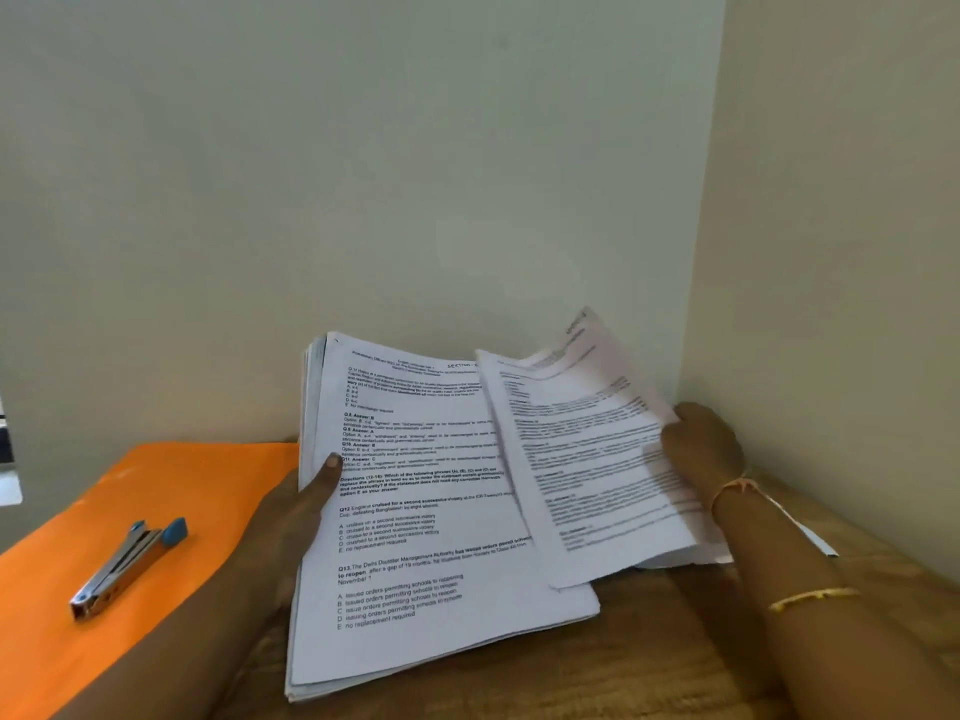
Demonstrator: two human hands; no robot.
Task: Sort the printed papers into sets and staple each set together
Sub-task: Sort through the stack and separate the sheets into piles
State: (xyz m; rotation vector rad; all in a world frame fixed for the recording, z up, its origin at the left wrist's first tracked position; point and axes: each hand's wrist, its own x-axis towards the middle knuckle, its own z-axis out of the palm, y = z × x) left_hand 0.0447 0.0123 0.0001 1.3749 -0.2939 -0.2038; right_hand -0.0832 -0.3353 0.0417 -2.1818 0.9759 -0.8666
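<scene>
Lying on an orange folder point(156, 485) at left is a silver, blue-tipped stapler point(127, 566). The left hand point(291, 517) grips the thick stack of printed white papers point(415, 553), thumb on top; the right hand point(701, 444) clasps a thinner printed sheaf point(587, 459) overlapping it.

Holds the left grip point(291, 517) against the left edge of the paper stack point(415, 574), forearm slanting up from the lower left, thumb point(331, 466) pressed flat on the top page and the other fingers tucked out of sight beneath. Holds the right grip point(701, 446) curled round the right edge of the loose sheets point(587, 459), back of the hand turned up, wrist bent a little, bare forearm running in from the lower right corner.
</scene>
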